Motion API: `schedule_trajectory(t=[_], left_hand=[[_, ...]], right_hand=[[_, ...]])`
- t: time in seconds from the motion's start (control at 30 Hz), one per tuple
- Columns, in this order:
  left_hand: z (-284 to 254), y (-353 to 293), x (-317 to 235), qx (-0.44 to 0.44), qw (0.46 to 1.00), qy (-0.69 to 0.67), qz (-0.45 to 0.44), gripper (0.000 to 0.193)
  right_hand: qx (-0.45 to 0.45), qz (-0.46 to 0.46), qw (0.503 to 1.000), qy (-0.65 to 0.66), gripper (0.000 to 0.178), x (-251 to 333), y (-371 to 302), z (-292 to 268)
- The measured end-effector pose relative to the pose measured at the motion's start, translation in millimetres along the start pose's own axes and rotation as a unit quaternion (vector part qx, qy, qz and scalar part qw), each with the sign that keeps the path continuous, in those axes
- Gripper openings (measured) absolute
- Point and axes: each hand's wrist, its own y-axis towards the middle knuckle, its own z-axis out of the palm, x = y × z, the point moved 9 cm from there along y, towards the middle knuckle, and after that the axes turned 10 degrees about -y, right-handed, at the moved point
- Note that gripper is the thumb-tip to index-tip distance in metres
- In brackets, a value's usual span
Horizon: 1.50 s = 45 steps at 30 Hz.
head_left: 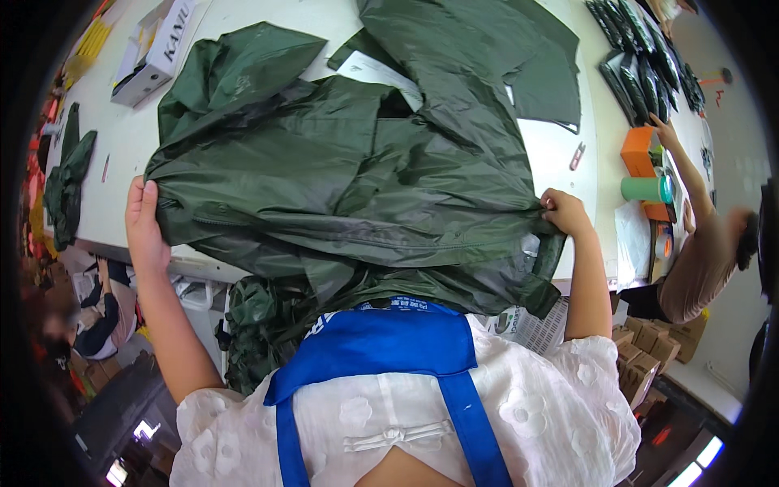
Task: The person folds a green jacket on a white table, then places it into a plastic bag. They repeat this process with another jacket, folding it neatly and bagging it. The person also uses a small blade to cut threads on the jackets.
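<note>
A dark green raincoat (324, 170) of thin, shiny fabric lies spread across the white table, its near edge hanging over the table's front toward my blue apron. My left hand (146, 219) grips the coat's left edge, fingers closed on the cloth. At the opposite edge, my right hand (565, 213) pinches the fabric between thumb and fingers. Between both hands the cloth is drawn out sideways, with a long seam running across it. More green fabric and a white paper sheet (380, 79) lie beyond, the sheet partly covered.
A small cutter (577, 156) lies right of the coat. An open white box (152, 53) stands far left, near a folded green piece (71, 178). At right are black packages (637, 61), an orange box (639, 152) and a green cup (645, 189). A co-worker (698, 268) reaches there.
</note>
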Motion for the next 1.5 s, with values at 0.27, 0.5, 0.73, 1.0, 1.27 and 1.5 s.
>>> schedule_trajectory(t=[0.27, 0.5, 0.73, 1.0, 1.27, 1.5], left_hand=[[6, 44, 20, -0.011, 0.994, 0.064, -0.091, 0.019], [44, 45, 30, 0.080, 0.989, 0.057, -0.112, 0.013], [41, 42, 26, 0.065, 0.986, 0.026, -0.154, 0.010], [50, 49, 19, 0.086, 0.986, -0.014, -0.144, 0.010], [3, 59, 30, 0.031, 0.990, -0.034, -0.131, 0.013], [33, 37, 25, 0.084, 0.991, 0.054, -0.088, 0.013]], right_hand=[[-0.579, 0.072, 0.784, -0.211, 0.028, -8, -75, -126], [-0.279, -0.204, 0.938, 0.036, 0.062, 172, -55, 21], [-0.163, -0.162, 0.973, 0.028, 0.053, 171, -44, 75], [-0.167, -0.133, 0.977, -0.027, 0.025, 166, -24, 71], [-0.603, -0.241, 0.755, -0.091, 0.019, 170, -228, -44], [-0.058, -0.260, 0.964, 0.017, 0.019, 222, -150, 67]])
